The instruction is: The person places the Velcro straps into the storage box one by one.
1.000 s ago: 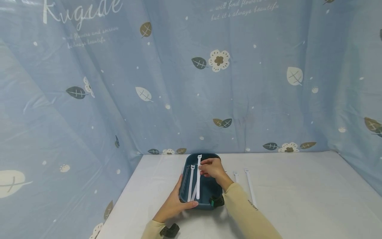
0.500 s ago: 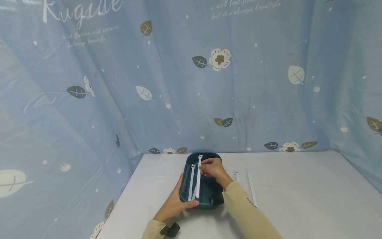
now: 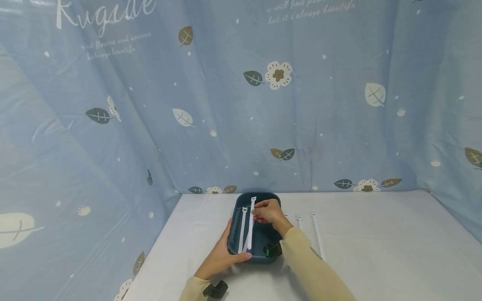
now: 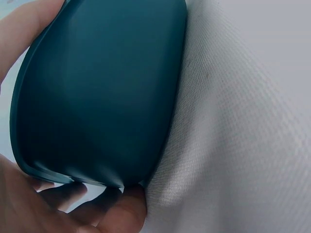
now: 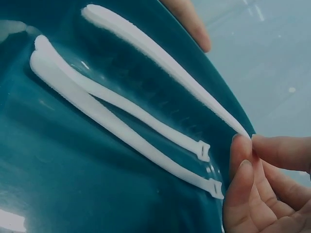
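A dark teal plastic basin (image 3: 263, 240) stands on the white cloth. My left hand (image 3: 218, 257) grips its near left corner, thumb along the near rim; the left wrist view shows fingers bent around the wall (image 4: 102, 92). Over the basin, my right hand (image 3: 269, 211) pinches one end of a white hook-and-loop cable tie (image 5: 170, 65) between thumb and fingers. The tie's long tail slants above the basin floor. Two more white cable ties (image 5: 141, 116) lie inside, crossing near their rounded ends, slotted heads toward the far side.
Several white cable ties (image 3: 318, 236) lie on the cloth (image 3: 376, 246) right of the basin, partly hidden by the right forearm (image 3: 312, 263). A blue patterned curtain (image 3: 226, 104) hangs right behind the basin and along both sides. Each wrist carries a small black camera (image 3: 216, 289).
The whole head view has shifted slightly. Both hands keep their holds, and the pinched cable tie has hardly moved over the basin.
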### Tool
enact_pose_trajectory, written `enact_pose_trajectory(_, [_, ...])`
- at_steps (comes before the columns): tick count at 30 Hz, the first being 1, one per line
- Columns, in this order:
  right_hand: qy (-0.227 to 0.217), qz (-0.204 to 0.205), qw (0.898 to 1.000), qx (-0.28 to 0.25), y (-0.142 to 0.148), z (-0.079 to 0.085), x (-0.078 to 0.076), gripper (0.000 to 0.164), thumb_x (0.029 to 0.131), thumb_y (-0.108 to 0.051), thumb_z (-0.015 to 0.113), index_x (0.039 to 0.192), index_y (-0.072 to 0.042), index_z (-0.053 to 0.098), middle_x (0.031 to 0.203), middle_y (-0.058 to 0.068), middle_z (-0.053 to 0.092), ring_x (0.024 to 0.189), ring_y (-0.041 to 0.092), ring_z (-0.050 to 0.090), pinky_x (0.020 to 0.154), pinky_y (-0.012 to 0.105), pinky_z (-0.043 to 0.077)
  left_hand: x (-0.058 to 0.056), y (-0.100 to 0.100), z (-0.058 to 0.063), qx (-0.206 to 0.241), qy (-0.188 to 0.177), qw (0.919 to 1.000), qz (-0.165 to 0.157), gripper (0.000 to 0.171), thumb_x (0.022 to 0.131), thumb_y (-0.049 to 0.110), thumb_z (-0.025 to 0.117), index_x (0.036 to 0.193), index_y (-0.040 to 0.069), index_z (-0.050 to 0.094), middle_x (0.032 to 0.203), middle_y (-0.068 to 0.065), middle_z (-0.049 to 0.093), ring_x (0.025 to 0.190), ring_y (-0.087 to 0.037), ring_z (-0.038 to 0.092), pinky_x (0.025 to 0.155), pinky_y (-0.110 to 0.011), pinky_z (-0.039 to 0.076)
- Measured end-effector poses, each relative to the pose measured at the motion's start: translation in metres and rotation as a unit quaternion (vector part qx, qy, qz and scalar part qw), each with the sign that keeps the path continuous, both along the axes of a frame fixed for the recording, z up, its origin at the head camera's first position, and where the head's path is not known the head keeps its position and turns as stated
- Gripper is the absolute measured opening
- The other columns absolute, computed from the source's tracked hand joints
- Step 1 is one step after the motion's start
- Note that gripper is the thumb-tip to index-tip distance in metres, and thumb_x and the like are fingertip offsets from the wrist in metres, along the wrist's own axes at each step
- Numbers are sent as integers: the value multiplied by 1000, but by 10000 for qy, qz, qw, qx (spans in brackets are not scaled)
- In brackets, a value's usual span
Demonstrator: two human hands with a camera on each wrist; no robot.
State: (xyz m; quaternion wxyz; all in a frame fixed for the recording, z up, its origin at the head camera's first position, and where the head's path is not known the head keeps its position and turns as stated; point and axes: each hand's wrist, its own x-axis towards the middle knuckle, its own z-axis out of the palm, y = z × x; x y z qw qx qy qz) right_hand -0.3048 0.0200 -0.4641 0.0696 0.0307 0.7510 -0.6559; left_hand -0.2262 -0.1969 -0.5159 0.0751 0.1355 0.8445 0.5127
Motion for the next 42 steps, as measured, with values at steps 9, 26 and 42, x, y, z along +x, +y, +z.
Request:
enact_pose_trajectory(9, [-149,24,9999,52,-1,-1,-2,21,92,-4,75,110,6,71,83,12,77,63,12,72,60,26,61,-1,0,-1,53,-65,10000,-33,125,82,40,87,168,21,-1,175,-11,14,154,-36,32,119,-62,34])
enact_pose_trajectory(26, [-271,143,9995,109,-2,-4,-2,25,94,-1,72,116,10,69,87,14,77,64,13,72,62,27,62,1,1,2,-2,-57,10000,9,128,80,41,88,168,18,-1,174,-12,18,151,-35,37,117,-60,36])
enact_pose_trajectory(42, [-228,133,9995,173,-5,-5,-1,22,95,-2,71,114,9,70,87,15,76,64,14,72,61,26,62,1,2,3,16,-45,10000,-16,127,81,40,88,168,18,-2,174,-11,17,152,-35,35,118,-60,35])
